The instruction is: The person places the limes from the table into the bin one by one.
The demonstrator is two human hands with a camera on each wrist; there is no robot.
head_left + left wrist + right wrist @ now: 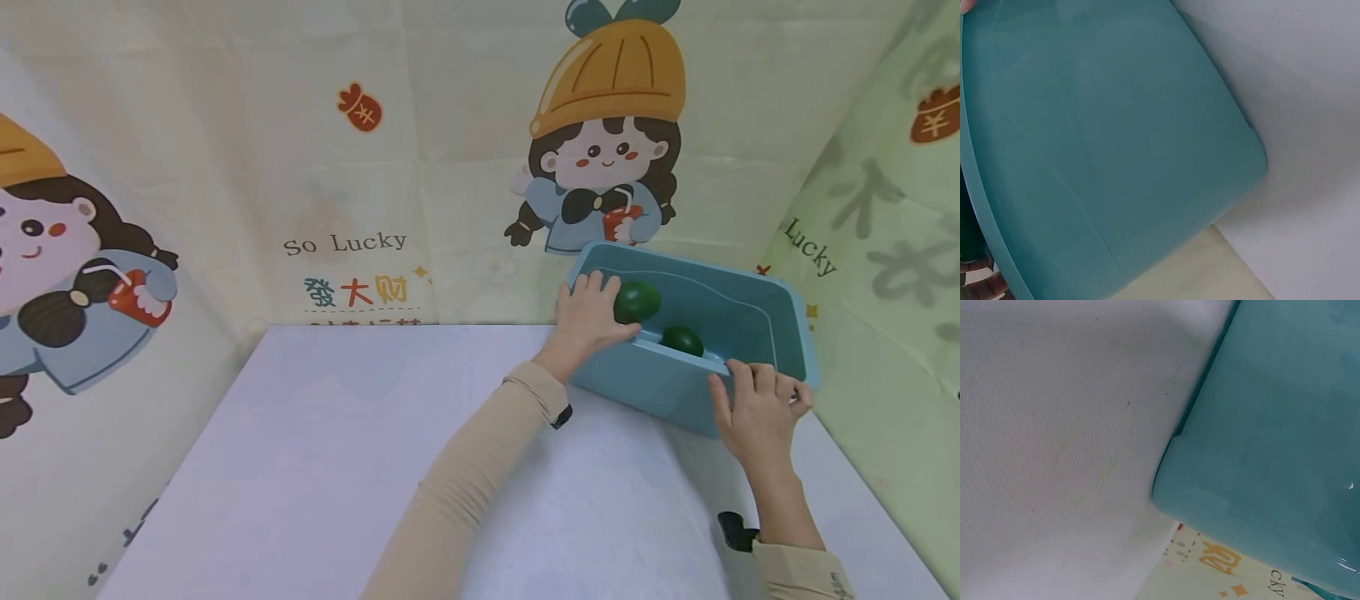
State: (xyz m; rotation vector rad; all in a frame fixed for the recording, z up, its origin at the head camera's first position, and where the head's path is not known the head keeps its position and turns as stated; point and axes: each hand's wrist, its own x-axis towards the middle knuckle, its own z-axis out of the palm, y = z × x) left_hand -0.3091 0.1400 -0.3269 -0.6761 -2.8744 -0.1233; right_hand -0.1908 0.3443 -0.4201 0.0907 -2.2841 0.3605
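Observation:
A blue plastic bin [645,379] stands at the table's right side, set at an angle. Inside it lie two glossy dark green oval fruits like avocados, one [637,302] near the left end and another [682,340] partly behind the front rim. My left hand [588,321] grips the left end of the bin, fingers over the rim close to the first fruit; whether they touch it I cannot tell. At the front right corner my right hand [761,412] holds the rim, fingers hooked over it and thumb outside. Both wrist views show mostly the bin's outer wall [1129,137].
The white table [360,450] spreads to the left and in front of the bin. Cloth with cartoon figures and lettering hangs behind [457,167] and on the right side [885,275], close to the bin's far edge.

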